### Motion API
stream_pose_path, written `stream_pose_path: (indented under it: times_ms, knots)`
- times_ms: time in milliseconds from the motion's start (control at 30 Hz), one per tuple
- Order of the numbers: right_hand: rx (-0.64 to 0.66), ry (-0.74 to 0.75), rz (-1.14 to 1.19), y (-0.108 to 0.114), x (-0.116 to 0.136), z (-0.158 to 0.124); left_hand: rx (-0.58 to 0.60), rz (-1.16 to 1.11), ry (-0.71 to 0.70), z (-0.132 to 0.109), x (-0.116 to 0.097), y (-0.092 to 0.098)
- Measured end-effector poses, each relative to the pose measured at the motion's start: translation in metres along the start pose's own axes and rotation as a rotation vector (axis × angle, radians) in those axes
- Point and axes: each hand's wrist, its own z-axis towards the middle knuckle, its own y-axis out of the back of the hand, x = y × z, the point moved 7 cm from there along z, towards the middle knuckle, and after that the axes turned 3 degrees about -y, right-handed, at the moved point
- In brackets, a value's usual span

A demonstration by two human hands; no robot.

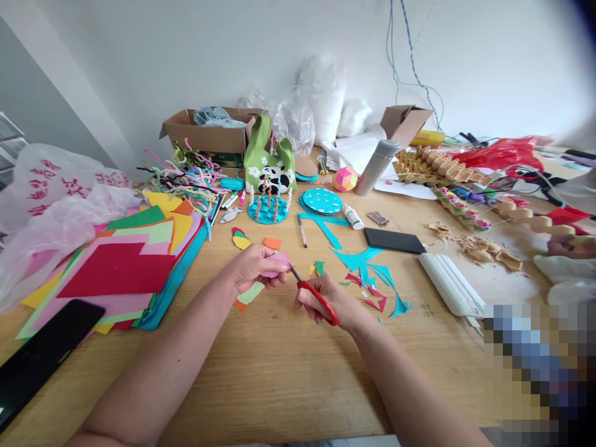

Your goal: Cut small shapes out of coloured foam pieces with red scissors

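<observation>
My left hand (pixel 258 268) pinches a small pink piece of felt (pixel 274 264) above the middle of the table. In my right hand (pixel 323 300) are red-handled scissors (pixel 320 300), their blades pointing up and left to the right edge of the pink piece. Beneath my left hand lies a light green piece (pixel 250 294) with a drawn outline. Just beyond it are an orange piece (pixel 272 243) and a few cut leaf-like shapes (pixel 241 239). Small green and yellow scraps (pixel 319 267) lie behind the scissors.
Coloured felt sheets (pixel 116 270) and a black phone (pixel 49 338) lie left. Blue scraps (pixel 361 261), a black slab (pixel 395 240) and a white device (pixel 451 284) are right. Behind stand a green panda bag (pixel 270 161), a grey bottle (pixel 377 167) and a cardboard box (pixel 205 133).
</observation>
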Motion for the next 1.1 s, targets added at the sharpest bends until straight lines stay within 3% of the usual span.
stream_pose_path:
  times_ms: [1100]
  knots:
    - [0.019,-0.022,-0.016,-0.0015,-0.0036,0.0017,-0.013,0.061,0.003,-0.0029,-0.0032,-0.0013]
